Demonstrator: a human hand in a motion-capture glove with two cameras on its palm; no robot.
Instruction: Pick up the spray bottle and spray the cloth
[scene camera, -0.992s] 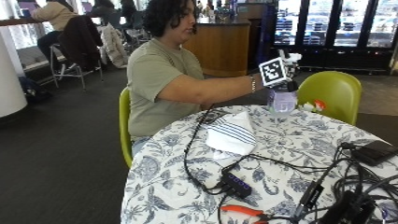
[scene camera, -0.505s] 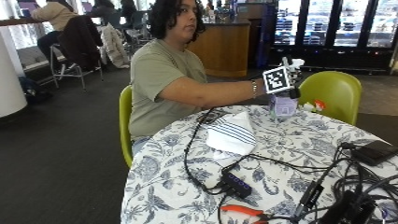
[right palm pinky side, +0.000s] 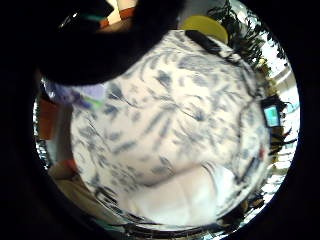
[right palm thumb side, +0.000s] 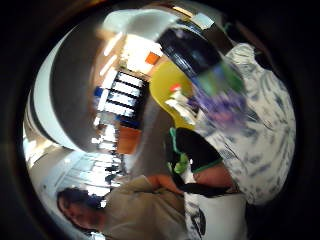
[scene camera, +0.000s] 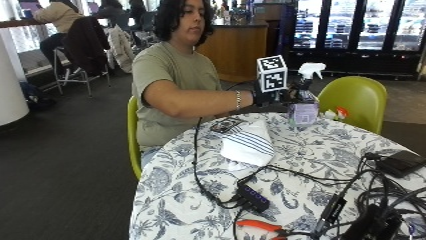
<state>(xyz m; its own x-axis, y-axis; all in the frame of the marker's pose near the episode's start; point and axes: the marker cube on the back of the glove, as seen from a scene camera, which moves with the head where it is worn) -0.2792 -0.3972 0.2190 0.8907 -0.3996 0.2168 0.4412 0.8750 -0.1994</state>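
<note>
Where the floral tablecloth spreads, green chairs flank it.

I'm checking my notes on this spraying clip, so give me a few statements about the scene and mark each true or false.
1. The gloved right hand holds the bottle by its neck. True.
2. The bottle lies on its side. False: it is upright, at the table's far edge.
3. The cloth lies on the table in front of the person. True.
4. The cloth is plain red. False: it is white with dark stripes.
5. The bottle's trigger head is white. True.
6. The chair behind the bottle is black. False: it is yellow-green.
</note>
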